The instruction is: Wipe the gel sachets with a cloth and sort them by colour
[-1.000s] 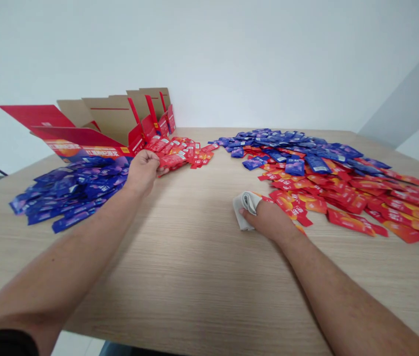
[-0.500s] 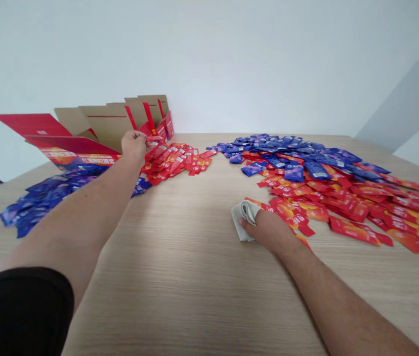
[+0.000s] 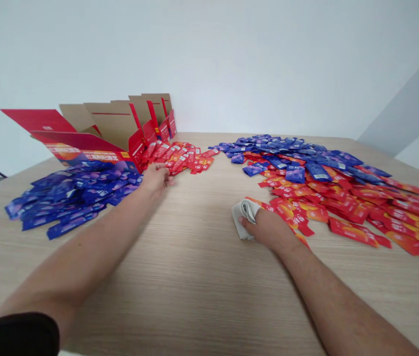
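Observation:
My left hand [image 3: 156,179] hovers at the near edge of a small pile of red packets [image 3: 176,154]. Its fingers are loosely curled and a little apart, slightly blurred, and I see nothing held in them. Just left of it lies a heap of blue packets [image 3: 83,190]. In my right hand [image 3: 267,228] is a folded light-grey cloth [image 3: 242,222], pinched by thumb and fingers and resting on the table. Right beside that hand, red-orange packets [image 3: 294,212] lie spread out, partly hidden behind it.
Several open red cardboard boxes [image 3: 87,143] stand in a row at the back left, flaps up. A large blue pile [image 3: 287,148] lies over the red packets on the right. The wooden table [image 3: 194,257] ends at a pale wall [image 3: 209,64].
My left hand has come down and toward me, from beside the boxes to the near edge of the red pile. My right hand and the cloth have stayed put.

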Demonstrator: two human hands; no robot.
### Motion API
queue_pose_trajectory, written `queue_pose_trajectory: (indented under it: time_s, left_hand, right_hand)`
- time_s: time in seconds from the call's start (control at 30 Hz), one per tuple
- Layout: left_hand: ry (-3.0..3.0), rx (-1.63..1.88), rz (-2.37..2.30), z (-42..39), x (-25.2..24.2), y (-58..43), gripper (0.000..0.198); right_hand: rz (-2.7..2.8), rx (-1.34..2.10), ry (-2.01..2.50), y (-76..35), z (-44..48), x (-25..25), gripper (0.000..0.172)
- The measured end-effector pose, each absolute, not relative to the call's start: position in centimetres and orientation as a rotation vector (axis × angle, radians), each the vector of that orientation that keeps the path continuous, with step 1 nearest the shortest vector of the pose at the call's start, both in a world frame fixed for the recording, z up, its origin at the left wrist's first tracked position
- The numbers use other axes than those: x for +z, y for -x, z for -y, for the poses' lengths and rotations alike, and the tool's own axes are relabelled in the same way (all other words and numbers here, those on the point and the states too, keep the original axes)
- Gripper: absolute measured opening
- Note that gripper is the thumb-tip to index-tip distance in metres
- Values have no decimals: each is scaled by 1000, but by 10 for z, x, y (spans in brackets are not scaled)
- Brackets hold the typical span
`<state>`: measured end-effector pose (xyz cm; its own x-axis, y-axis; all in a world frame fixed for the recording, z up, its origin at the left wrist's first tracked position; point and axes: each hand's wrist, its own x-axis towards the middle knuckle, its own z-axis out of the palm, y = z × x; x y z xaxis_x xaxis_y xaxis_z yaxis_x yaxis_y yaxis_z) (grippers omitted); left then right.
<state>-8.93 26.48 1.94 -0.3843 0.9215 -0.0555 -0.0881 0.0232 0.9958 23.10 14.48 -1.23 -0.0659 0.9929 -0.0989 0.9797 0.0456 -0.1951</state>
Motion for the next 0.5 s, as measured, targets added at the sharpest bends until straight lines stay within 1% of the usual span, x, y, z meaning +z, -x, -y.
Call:
queue_pose_trajectory:
  time_s: [0.1,0.2,0.37,0.5]
  left_hand:
    - [-979,1322,-1362,-227,13,64,27]
    - [-1103,1140,-1301,-194,10,40,28]
    - [-1428,832,-1305,-160,7,1,16]
    - [-1727,554,-1302,-142,2,-37,11]
  right_hand:
    - [2194,314,2105,-230,-143,-8,47]
    - [2064,225,2120,-236,-142,2,51]
    - [1641,-36,2167,-266,-147,19,58]
    - [1431,-163,2145,-286,-152,21,60]
